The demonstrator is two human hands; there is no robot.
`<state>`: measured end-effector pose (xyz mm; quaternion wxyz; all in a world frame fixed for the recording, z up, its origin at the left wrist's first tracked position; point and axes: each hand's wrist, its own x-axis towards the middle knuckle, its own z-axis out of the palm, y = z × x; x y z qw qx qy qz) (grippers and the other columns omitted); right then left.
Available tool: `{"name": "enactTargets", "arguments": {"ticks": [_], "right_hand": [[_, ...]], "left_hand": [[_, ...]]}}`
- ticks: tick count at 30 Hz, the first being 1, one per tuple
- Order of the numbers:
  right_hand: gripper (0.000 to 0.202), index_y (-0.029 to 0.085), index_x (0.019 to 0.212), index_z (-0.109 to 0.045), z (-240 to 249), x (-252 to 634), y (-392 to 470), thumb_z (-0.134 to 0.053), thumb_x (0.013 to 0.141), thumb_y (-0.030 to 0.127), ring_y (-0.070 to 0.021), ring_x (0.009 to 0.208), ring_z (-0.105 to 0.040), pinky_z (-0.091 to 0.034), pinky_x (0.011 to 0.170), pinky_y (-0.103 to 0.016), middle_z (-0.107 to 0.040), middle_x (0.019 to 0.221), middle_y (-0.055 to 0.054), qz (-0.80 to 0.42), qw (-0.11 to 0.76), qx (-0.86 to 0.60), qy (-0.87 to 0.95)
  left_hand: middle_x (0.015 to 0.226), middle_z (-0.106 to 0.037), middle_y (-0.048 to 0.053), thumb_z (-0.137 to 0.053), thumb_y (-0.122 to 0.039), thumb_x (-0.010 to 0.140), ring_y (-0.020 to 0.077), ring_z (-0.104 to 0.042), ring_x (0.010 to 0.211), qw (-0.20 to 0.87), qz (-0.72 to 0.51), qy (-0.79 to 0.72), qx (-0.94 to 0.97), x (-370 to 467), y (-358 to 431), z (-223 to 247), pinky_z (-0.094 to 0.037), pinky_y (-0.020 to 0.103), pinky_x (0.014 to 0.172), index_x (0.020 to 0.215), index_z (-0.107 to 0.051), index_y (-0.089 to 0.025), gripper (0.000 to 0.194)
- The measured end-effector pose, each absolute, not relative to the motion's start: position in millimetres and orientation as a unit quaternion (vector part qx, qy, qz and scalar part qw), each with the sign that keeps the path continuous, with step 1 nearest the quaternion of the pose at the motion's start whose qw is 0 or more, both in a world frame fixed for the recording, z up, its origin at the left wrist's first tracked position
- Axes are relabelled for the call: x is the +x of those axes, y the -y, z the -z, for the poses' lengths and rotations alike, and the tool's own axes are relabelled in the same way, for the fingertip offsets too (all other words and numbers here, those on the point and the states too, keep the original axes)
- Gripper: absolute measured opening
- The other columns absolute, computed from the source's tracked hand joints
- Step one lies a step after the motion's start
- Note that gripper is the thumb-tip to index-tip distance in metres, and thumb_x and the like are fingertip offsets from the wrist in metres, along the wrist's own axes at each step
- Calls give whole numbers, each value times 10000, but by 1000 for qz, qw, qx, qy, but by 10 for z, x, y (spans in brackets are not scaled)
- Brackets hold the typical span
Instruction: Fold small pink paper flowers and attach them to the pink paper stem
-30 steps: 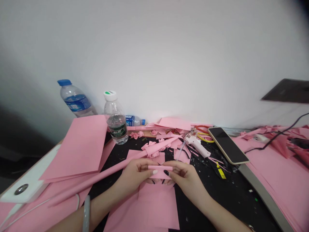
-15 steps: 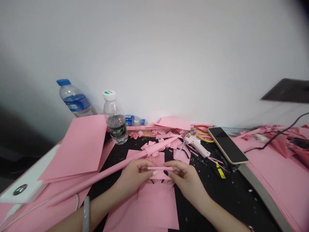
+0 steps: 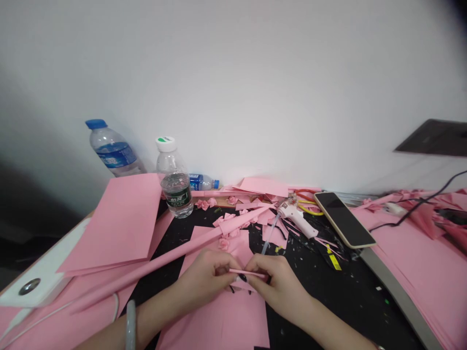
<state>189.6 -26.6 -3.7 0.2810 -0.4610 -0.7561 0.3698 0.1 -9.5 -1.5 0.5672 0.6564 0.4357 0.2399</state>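
A small piece of pink paper with a narrow rolled edge (image 3: 247, 273) is pinched between both hands. My left hand (image 3: 206, 277) grips its left end, thumb and fingers pressed together. At its right end, my right hand (image 3: 279, 282) closes on the same piece, the dark-nailed thumb near the middle. Larger pink sheets (image 3: 219, 318) lie beneath the hands. Beyond them, a long pink paper tube (image 3: 175, 251) slants across the desk, with small folded pink paper flowers (image 3: 224, 243) beside it.
A white glue gun (image 3: 297, 219) and a phone (image 3: 344, 218) lie right of centre. A water bottle (image 3: 175, 189) stands at the back left, with another bottle (image 3: 115, 153) tilted against the wall. Pink sheets (image 3: 412, 262) are stacked at the right.
Both hands have moved slightly down and closer together. The rolled edge now looks thinner and tilts a little, and the paper flower beyond the hands shows more fully.
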Motion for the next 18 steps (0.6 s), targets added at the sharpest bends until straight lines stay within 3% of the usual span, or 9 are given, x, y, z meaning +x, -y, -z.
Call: {"name": "enactTargets", "arguments": {"ticks": [9,13,18], "right_hand": [[238,167,625,-558,40,1923,273,-525,861,160,-101,504,-436,-316,502,-209,-485,549,38,-349,281,-453,771],[292,175,567,-524,86,1925,277,-587,847,231,-107,479,-461,-328,482,-213,-535,528,21,-339,316,-476,747],[362,182,522,-493,103,1943,257,-650,814,328,-100,449,-428,-310,447,-211,-490,481,35,-310,360,-508,718]], "left_hand": [[576,-633,-11,-600,-126,743,96,-483,488,549,-245,-437,669,6,92,-31,-333,193,477,646,-708,-162,149],[583,-650,-1,-618,-168,733,112,-525,511,568,-260,-444,642,10,97,-38,-369,202,499,651,-715,-162,127],[678,-690,28,-638,-194,717,153,-614,617,612,-270,-456,588,10,76,-40,-460,237,580,681,-713,-145,98]]}}
